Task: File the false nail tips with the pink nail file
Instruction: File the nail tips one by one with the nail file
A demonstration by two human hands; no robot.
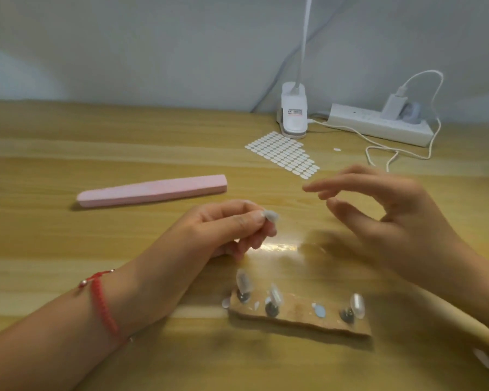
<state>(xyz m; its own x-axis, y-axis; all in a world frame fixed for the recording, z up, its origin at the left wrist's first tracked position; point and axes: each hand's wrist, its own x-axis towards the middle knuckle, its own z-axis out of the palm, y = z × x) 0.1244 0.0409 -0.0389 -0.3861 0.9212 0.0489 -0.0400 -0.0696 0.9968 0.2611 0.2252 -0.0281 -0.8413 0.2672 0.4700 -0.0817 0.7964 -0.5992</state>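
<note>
Table (68, 277): wooden, carries everything.
Right hand (393, 221): blurred, fingers loose, holding nothing, apart from the left.
Left hand (223, 230): pinches one nail tip (271, 215).
File (153, 190): pink, flat toward the left edge, untouched.
Block (299, 314): near the front edge, three tips standing.
Progress: filing seems unstarted; the file must be picked up.

Flat pink nail file (153, 190), apart from upright clear nail tips (356, 305)
</note>
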